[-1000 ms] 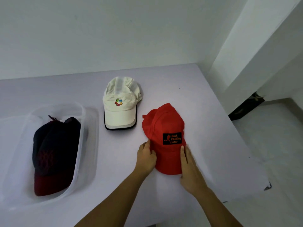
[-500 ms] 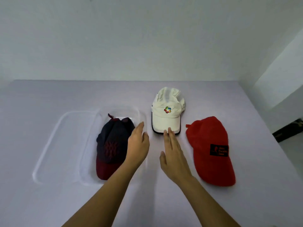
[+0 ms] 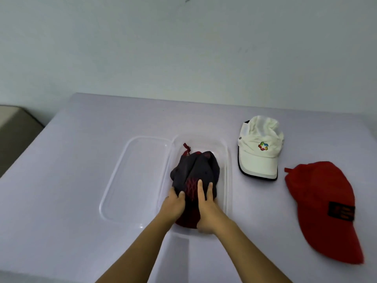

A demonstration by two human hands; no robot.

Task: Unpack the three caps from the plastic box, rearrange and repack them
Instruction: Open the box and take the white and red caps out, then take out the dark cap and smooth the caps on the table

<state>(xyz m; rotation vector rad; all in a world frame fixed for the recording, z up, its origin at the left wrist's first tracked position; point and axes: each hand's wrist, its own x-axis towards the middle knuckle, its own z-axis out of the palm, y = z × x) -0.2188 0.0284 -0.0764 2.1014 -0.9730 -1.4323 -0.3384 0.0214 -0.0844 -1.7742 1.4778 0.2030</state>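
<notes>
Both hands are down in the clear plastic box, just below centre of the frame, on the dark cap.

Left hand: fingers curled over the cap's left edge, gripping it. Right hand: fingers laid out straight along the top of the cap, over the red stitched pattern, and relaxed rather than clenched. Its thumb sits by the near edge of the dark red brim; cannot tell whether it hooks under. The two hands are close beside each other, forearms coming up from the bottom edge.

Dark cap: inside the box, brim toward the lower edge of the frame, a red strap end sticking up at its far side.

Clear lid: flat on the table, against the box's left side.

White cap: on the table right of the box, close to it but not touching, colourful logo on the front, dark-trimmed brim pointing down-frame.

Red cap: further right and lower, near the right edge, black patch on the front, apart from the white cap; slightly blurred.

Pale wall fills the upper half.
</notes>
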